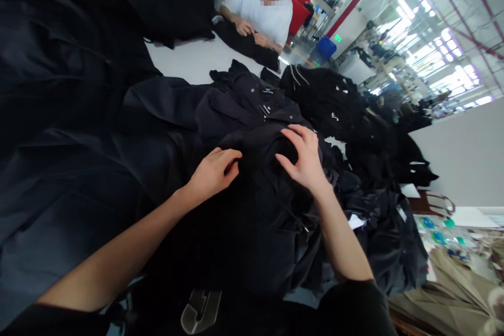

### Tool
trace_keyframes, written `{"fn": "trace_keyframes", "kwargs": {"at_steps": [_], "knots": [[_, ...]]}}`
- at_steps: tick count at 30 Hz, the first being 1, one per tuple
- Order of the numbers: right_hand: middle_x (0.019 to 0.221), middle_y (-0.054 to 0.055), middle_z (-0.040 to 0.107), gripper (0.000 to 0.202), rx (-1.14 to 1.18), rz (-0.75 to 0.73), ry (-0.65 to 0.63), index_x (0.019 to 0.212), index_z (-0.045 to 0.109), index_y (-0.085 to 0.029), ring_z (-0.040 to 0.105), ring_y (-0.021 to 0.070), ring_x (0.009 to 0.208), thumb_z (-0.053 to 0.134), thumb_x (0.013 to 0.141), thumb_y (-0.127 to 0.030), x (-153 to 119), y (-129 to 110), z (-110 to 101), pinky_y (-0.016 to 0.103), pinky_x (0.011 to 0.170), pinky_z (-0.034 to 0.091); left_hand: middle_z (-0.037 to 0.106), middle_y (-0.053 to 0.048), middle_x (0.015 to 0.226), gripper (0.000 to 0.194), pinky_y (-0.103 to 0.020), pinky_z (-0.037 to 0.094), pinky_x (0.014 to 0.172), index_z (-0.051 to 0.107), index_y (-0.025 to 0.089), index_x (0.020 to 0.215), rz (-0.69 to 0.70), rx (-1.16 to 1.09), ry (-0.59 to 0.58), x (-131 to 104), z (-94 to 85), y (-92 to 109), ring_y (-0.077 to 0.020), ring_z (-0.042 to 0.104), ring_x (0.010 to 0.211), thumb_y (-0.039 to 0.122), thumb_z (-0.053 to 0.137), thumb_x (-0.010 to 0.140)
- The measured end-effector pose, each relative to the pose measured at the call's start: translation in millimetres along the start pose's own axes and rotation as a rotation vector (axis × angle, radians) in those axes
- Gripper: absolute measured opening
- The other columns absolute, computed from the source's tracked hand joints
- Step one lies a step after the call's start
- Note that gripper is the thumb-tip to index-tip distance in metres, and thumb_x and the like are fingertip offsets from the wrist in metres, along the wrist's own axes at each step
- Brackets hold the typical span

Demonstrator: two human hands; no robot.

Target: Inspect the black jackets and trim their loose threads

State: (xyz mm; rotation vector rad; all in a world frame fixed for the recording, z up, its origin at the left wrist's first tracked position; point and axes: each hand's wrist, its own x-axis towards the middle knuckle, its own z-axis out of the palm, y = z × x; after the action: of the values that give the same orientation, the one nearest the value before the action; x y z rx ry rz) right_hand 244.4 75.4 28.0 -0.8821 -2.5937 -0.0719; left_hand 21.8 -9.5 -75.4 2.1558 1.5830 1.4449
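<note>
A dark navy jacket (232,110) with a collar, snap buttons and a printed neck label lies on the pile in front of me. My left hand (214,170) has its thumb and index fingertip nearly together on a fold of the jacket's lower front. To its right, my right hand (303,160) rests on the same garment, thumb and fingers spread in a C shape with dark cloth between them. Black shadow hides the fabric just below both hands.
Dark garments pile up on the left (71,131) and right (338,100). Across the white table (181,58) a person in a white shirt (260,8) handles a black cloth (244,42). At right are plastic bottles (437,231) and beige fabric (452,289).
</note>
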Motion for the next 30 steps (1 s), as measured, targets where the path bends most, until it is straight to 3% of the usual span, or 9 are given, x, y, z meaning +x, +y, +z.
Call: {"fn": "trace_keyframes", "kwargs": {"at_steps": [2, 5, 8, 11, 19, 30], "knots": [[0.131, 0.013, 0.055, 0.049, 0.003, 0.006, -0.074, 0.133, 0.048, -0.021, 0.048, 0.0297, 0.123, 0.061, 0.088, -0.036, 1, 21, 4, 0.049, 0.107, 0.031, 0.059, -0.003, 0.086, 0.018, -0.031, 0.052, 0.076, 0.058, 0.019, 0.101, 0.015, -0.063, 0.004, -1, -0.8, 0, -0.0160, 0.058, 0.082, 0.011, 0.049, 0.088], [0.110, 0.009, 0.066, 0.029, 0.042, 0.080, -0.140, 0.117, 0.057, -0.019, 0.059, 0.0261, 0.104, 0.054, 0.089, -0.026, 0, 42, 18, 0.043, 0.098, 0.040, 0.058, -0.008, 0.107, 0.018, -0.035, 0.051, 0.086, 0.056, 0.020, 0.102, -0.003, -0.127, -0.020, -1, 2.7, 1, -0.0192, 0.058, 0.101, 0.011, 0.050, 0.088], [0.102, 0.007, 0.068, 0.023, 0.114, 0.180, -0.052, 0.106, 0.059, -0.019, 0.062, 0.0232, 0.090, 0.050, 0.086, -0.018, -5, 47, 24, 0.037, 0.086, 0.047, 0.062, -0.007, 0.108, 0.020, -0.039, 0.050, 0.090, 0.053, 0.020, 0.105, -0.008, -0.117, -0.166, -3, 9.5, 2, -0.0199, 0.060, 0.099, 0.012, 0.050, 0.087], [0.101, 0.006, 0.067, 0.024, 0.179, 0.205, 0.074, 0.104, 0.060, -0.021, 0.063, 0.0217, 0.090, 0.048, 0.084, -0.016, -12, 44, 18, 0.033, 0.083, 0.049, 0.065, -0.002, 0.096, 0.019, -0.037, 0.052, 0.084, 0.052, 0.020, 0.103, -0.011, -0.106, -0.249, -5, 14.3, 2, -0.0182, 0.062, 0.086, 0.013, 0.051, 0.086], [0.103, 0.008, 0.068, 0.029, 0.149, 0.228, 0.168, 0.103, 0.061, -0.021, 0.064, 0.0234, 0.097, 0.044, 0.081, -0.014, -31, 55, -3, 0.037, 0.088, 0.051, 0.065, -0.002, 0.098, 0.029, -0.031, 0.055, 0.085, 0.055, 0.021, 0.105, -0.052, -0.094, -0.019, 10, 7.0, 8, -0.0166, 0.065, 0.092, 0.006, 0.048, 0.081], [0.105, 0.007, 0.071, 0.029, 0.213, 0.247, 0.087, 0.101, 0.068, -0.020, 0.068, 0.0220, 0.097, 0.046, 0.082, -0.016, -46, 68, -4, 0.035, 0.089, 0.052, 0.069, -0.001, 0.101, 0.021, -0.029, 0.054, 0.090, 0.062, 0.021, 0.103, -0.179, -0.188, 0.006, 13, -2.5, 8, -0.0150, 0.066, 0.092, 0.014, 0.051, 0.087]]}}
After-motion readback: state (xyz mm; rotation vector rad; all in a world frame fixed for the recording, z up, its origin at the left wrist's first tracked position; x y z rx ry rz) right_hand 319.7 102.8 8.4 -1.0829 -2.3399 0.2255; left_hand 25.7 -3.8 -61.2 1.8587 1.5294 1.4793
